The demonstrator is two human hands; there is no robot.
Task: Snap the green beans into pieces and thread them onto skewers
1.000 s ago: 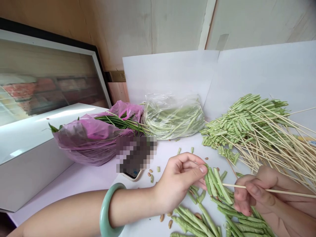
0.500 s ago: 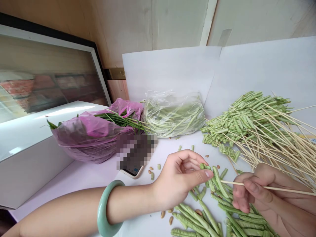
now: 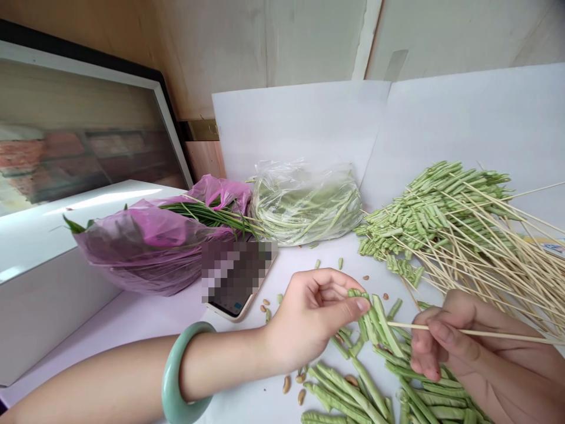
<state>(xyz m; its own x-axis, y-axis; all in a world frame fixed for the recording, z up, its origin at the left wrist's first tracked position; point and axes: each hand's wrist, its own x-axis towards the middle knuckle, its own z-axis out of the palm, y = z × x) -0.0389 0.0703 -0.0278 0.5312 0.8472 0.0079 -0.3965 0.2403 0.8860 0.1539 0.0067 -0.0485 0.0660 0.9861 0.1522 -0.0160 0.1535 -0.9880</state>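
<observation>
Left hand (image 3: 315,321): pinches short green bean pods (image 3: 382,315).
Right hand (image 3: 463,341): grips thin pale wooden skewer (image 3: 408,325).
Skewer tip: hidden.
Pods: between hands, above white tabletop (image 3: 247,403), its near edge cut off.

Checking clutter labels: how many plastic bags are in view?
2: a purple plastic bag on the left and a clear plastic bag just right of it, before the white panel. Others may be hidden.

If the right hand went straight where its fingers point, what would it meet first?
Probably the bean pieces at the skewer's tip, just before the left hand, though depth is unclear.
</observation>
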